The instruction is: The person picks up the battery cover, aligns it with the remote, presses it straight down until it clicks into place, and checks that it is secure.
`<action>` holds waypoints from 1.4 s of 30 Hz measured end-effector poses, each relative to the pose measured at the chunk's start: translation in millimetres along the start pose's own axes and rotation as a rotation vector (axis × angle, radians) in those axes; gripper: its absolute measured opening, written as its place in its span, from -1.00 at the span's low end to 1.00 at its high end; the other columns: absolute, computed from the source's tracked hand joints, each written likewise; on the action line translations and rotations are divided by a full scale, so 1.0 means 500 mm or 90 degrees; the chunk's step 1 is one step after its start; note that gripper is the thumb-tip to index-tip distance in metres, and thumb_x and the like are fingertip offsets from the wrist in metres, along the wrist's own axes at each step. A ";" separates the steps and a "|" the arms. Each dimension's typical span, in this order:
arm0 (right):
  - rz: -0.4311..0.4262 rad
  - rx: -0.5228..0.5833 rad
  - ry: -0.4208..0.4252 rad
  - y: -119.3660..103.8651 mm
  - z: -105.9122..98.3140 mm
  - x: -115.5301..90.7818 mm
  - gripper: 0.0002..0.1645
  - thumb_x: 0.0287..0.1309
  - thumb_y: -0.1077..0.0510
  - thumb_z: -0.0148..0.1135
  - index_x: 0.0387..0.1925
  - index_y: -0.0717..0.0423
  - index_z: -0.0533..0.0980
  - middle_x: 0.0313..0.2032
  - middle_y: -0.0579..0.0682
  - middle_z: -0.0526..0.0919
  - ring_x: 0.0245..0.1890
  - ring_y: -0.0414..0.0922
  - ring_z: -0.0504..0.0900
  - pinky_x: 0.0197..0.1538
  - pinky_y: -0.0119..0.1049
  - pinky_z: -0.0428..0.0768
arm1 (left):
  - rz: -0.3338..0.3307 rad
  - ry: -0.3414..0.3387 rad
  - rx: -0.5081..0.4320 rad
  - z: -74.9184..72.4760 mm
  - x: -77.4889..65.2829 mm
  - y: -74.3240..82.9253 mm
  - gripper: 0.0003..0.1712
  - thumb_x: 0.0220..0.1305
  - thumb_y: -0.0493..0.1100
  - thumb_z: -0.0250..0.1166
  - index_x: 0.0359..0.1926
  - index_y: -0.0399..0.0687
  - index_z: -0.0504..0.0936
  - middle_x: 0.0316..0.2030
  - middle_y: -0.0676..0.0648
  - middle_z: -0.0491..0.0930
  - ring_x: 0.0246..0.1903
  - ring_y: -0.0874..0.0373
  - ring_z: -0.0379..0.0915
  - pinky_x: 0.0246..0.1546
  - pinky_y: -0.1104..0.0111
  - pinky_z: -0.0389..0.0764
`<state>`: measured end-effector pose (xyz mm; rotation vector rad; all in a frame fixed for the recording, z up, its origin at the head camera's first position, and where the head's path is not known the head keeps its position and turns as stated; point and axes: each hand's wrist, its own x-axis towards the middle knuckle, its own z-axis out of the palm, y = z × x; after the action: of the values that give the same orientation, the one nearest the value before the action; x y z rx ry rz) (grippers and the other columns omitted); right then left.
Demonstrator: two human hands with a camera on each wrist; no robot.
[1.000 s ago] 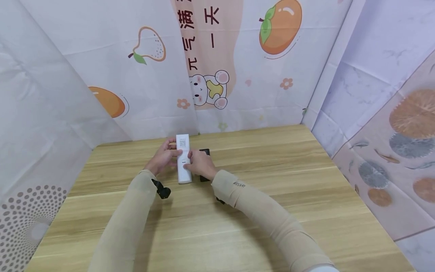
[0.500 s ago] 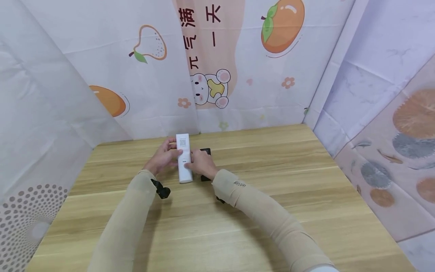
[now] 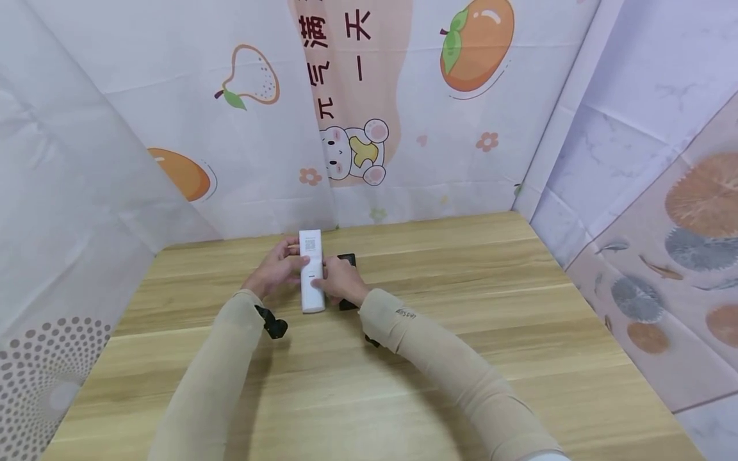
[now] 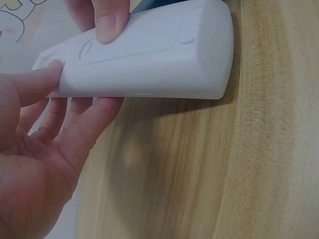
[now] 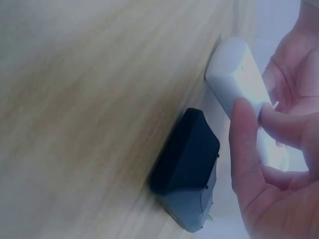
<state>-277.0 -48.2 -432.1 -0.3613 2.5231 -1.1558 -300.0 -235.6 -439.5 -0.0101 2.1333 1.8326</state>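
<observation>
A white remote control is held back side up over the table, its long side running away from me. A printed code marks its far end, and a battery cover shows in the left wrist view. My left hand grips the far part, thumb on top and fingers along the side and underneath. With the thumb on the battery cover near its latch mark and the index finger at the remote's side, my right hand pinches the remote. The cover looks seated in place.
Just right of the remote lies a black object with sloping faces, partly behind my right hand in the head view. The wooden table meets a printed curtain at the back.
Both hands stay on the remote almost unmoved. The slight shift of the whole scene comes from the head camera.
</observation>
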 end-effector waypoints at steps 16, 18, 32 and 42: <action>-0.033 0.033 0.015 0.013 0.011 -0.001 -0.65 0.36 0.16 0.32 0.06 0.26 0.51 -0.45 0.05 0.58 -0.58 -0.05 0.67 -0.57 -0.27 0.69 | -0.027 0.019 0.057 0.000 0.021 -0.012 -0.30 0.54 -0.23 0.14 0.56 -0.03 0.08 0.28 -0.28 0.24 0.15 -0.14 0.38 0.04 0.04 0.66; -0.039 0.035 0.016 0.012 0.012 0.000 -0.67 0.36 0.16 0.33 0.04 0.26 0.52 -0.46 0.05 0.57 -0.58 -0.06 0.67 -0.58 -0.28 0.69 | -0.028 0.026 0.066 0.000 0.021 -0.011 -0.31 0.54 -0.24 0.13 0.55 -0.04 0.09 0.28 -0.27 0.24 0.14 -0.14 0.39 0.03 0.04 0.66; -0.038 -0.006 0.011 0.019 0.018 0.001 -0.78 0.36 0.14 0.32 -0.23 0.23 0.52 -0.55 0.03 0.59 -0.63 -0.08 0.68 -0.59 -0.30 0.67 | -0.008 0.031 0.213 0.018 0.019 -0.020 -0.42 0.57 -0.23 0.08 0.49 -0.30 0.19 0.19 -0.35 0.39 0.01 -0.11 0.51 -0.15 0.22 0.72; -0.052 -0.079 0.005 0.021 0.024 0.004 -0.76 0.37 0.08 0.32 -0.25 0.20 0.54 -0.61 -0.02 0.60 -0.72 -0.16 0.61 -0.66 -0.37 0.60 | -0.060 0.048 0.297 0.025 0.010 -0.020 -0.54 0.56 -0.20 0.11 0.34 -0.37 0.37 -0.08 -0.24 0.50 -0.33 0.09 0.53 -0.38 0.33 0.71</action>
<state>-274.7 -50.5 -447.9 -0.4958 2.6164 -1.0323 -299.5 -224.5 -451.9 -0.0698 2.5145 1.2658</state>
